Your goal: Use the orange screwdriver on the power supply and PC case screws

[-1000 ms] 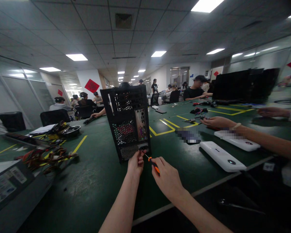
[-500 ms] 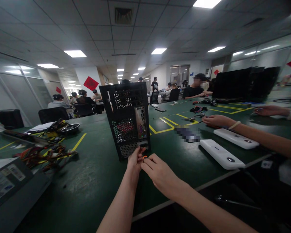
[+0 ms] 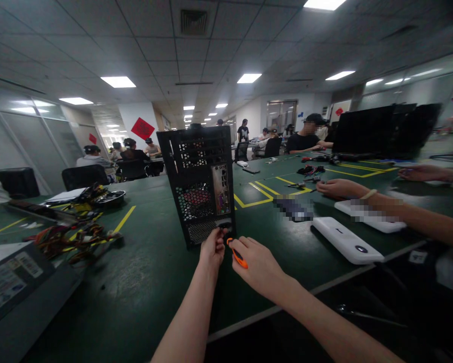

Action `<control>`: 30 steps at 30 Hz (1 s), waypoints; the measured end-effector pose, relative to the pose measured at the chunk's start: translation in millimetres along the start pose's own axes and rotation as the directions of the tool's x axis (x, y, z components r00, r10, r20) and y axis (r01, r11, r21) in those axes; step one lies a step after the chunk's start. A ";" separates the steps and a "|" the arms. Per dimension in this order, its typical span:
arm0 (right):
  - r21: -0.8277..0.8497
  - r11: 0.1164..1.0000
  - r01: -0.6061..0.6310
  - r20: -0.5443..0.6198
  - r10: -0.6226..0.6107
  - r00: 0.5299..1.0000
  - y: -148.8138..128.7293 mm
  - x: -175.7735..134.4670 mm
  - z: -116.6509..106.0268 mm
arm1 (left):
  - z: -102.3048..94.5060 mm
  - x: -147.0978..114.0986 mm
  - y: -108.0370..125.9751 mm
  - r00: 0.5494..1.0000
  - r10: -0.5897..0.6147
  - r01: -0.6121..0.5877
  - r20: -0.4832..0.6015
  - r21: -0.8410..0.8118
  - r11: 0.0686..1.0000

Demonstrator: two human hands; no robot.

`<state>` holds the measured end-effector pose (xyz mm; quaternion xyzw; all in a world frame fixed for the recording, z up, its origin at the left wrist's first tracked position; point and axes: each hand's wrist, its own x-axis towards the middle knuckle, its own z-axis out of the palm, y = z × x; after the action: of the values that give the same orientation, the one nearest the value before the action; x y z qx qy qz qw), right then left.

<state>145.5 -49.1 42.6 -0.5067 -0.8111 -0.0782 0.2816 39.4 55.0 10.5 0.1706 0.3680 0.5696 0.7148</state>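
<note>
A black computer case (image 3: 196, 176) stands upright on the green table, its perforated back and metal port panel facing me. Against its lower right corner is my left hand (image 3: 213, 246), fingertips pinched together; whatever lies between them is too small or hidden to make out. Just right of it, my right hand (image 3: 259, 262) is closed around the orange-and-black handle of a screwdriver (image 3: 240, 258). The tool's tip cannot be seen clearly.
At left lie a grey power supply (image 3: 10, 282) and tangled cables (image 3: 75, 239). To the right are white power banks (image 3: 345, 241), a blurred dark phone (image 3: 293, 208) and a co-worker's hand (image 3: 336, 188) with a small tool. Black monitors (image 3: 374, 131) stand behind.
My right hand has shifted slightly right, away from the left one, and more of the orange handle shows. The left hand stays at the case's lower corner.
</note>
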 end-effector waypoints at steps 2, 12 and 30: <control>-0.068 0.992 0.111 0.053 -0.108 0.993 2.7 -0.7 -3.9 | 0.4 0.0 1.1 0.999 -0.038 0.038 -0.010 -0.011 0.999; 0.034 0.999 -0.031 -0.004 0.031 1.000 -6.4 -8.7 8.6 | 9.9 3.1 2.8 0.994 -0.072 0.068 -0.082 -0.048 0.997; -0.002 1.000 -0.029 0.029 0.029 0.999 -1.3 -17.1 15.6 | 8.4 -1.1 -3.1 0.997 -0.076 0.074 -0.032 -0.058 0.996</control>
<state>144.2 -56.6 20.7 -0.5196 -0.8076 -0.0677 0.2705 47.5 54.5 14.5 0.1267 0.3701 0.5554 0.7338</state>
